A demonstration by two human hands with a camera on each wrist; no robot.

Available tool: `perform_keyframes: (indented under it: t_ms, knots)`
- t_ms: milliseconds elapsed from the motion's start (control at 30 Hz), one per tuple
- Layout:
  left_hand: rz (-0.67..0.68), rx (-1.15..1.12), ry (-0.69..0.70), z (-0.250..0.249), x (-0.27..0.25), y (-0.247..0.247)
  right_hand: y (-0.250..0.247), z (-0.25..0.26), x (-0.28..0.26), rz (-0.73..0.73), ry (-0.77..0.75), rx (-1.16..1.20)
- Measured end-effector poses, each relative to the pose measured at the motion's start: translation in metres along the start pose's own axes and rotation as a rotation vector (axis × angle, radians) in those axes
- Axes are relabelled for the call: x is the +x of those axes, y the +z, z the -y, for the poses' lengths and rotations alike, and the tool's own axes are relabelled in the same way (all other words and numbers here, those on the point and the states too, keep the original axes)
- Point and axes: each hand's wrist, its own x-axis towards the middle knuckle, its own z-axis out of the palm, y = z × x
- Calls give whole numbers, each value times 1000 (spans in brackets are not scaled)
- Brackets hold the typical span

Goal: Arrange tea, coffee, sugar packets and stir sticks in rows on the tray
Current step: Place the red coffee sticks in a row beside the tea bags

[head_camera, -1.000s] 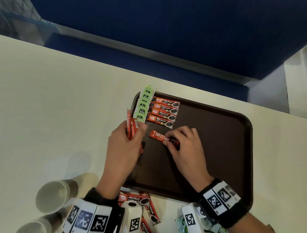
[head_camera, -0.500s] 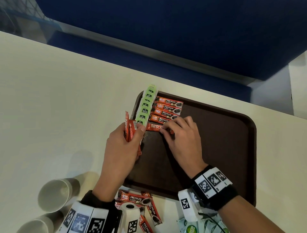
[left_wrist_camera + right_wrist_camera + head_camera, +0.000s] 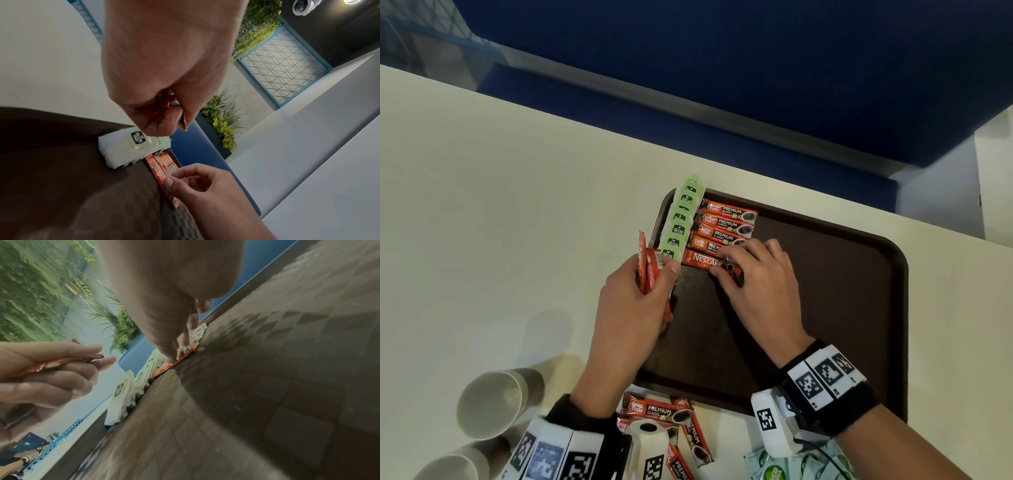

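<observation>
The right hand (image 3: 753, 274) pinches a coffee stick (image 3: 705, 261) lying nine-to-three at the tray's (image 3: 859, 308) ten o'clock corner, directly below four others, while the left hand (image 3: 630, 308) grips spare sticks (image 3: 649, 270).

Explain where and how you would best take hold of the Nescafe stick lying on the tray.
Pinch the Nescafe stick at its free right end, coming from above and the right. It lies flat on the tray, its far edge against the coffee row and its left end near the tea bags, so probably only that end is open.
</observation>
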Motion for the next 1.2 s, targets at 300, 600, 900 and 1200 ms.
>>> perform_keyframes:
  t_ms: [300, 600, 900, 1200]
  knots:
    - [-6, 2, 1, 2, 0, 1, -4, -5, 0, 31, -1, -33]
    - [-17, -7, 7, 4, 0, 2, -9, -6, 0, 52, 24, -8]
    - [2, -17, 17, 3, -2, 3, -9, -2, 2, 78, 18, -15]
    - [13, -65, 18, -1, -5, 1, -38, 10, -4, 54, 115, 374]
